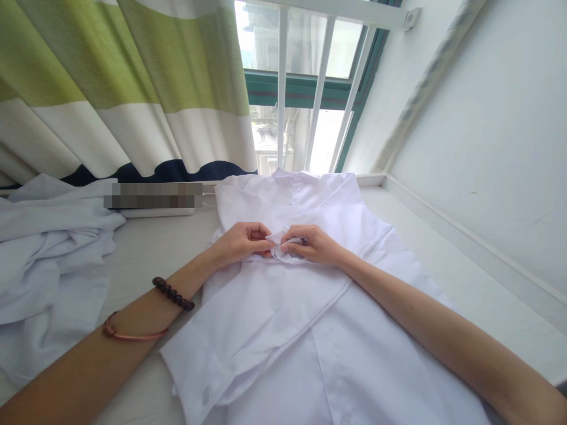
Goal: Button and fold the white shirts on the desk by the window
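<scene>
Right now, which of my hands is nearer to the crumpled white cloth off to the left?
Left. Your left hand pinches the spread-out white shirt, to the right of the crumpled white cloth; your right hand holds the same shirt, farther right.

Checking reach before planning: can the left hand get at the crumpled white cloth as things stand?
Likely yes, after letting go: the left hand is pinching the white garment, but no object appears between that hand and the crumpled white cloth.
</scene>
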Tool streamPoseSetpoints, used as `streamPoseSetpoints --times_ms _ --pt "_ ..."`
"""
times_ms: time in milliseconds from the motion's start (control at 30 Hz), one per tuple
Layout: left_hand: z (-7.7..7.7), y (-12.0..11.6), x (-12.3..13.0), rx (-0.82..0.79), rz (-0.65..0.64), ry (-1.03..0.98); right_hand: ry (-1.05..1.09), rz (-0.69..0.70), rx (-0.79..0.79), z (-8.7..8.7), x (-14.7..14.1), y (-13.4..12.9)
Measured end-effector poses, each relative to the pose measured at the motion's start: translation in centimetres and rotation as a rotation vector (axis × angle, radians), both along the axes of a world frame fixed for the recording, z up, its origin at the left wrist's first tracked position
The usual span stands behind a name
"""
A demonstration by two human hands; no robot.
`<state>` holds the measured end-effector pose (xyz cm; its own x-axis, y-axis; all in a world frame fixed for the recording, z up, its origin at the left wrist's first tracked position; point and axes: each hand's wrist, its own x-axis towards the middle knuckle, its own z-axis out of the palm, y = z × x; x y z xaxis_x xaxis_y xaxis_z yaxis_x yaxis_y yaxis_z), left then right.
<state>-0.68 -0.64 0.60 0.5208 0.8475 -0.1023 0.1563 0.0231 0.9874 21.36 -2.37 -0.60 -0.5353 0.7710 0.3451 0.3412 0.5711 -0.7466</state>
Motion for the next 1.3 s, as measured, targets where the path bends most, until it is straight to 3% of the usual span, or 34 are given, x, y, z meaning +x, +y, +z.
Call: streamPoseSetpoints --times_ms 200,400,667,867,1033,1300 --pt "-0.26 -0.34 0.03 0.035 0.043 -0.023 -0.025 0.041 0.096 0.01 -0.02 0.0" --pt "-0.18 -0.41 0.06 0.077 -0.014 -0.048 -0.039 0.039 0.153 -0.14 -0.17 -0.04" --pt "-0.03 -0.41 0.06 0.1 -0.048 -0.019 -0.038 -0.099 0.19 -0.56 -0.19 -0.1" --pt "-0.34 -0.2 -0.25 0.095 -0.096 -0.048 -0.146 -0.04 0.181 -0.29 -0.26 -0.29" --pt "-0.32 -0.34 -0.18 0.184 -0.05 0.027 -0.236 -0.123 0.173 0.03 -0.41 -0.51" --pt "-0.1 -0.78 0.39 0.252 0.02 0.131 -0.208 -0.106 0.218 -0.19 -0.17 -0.47"
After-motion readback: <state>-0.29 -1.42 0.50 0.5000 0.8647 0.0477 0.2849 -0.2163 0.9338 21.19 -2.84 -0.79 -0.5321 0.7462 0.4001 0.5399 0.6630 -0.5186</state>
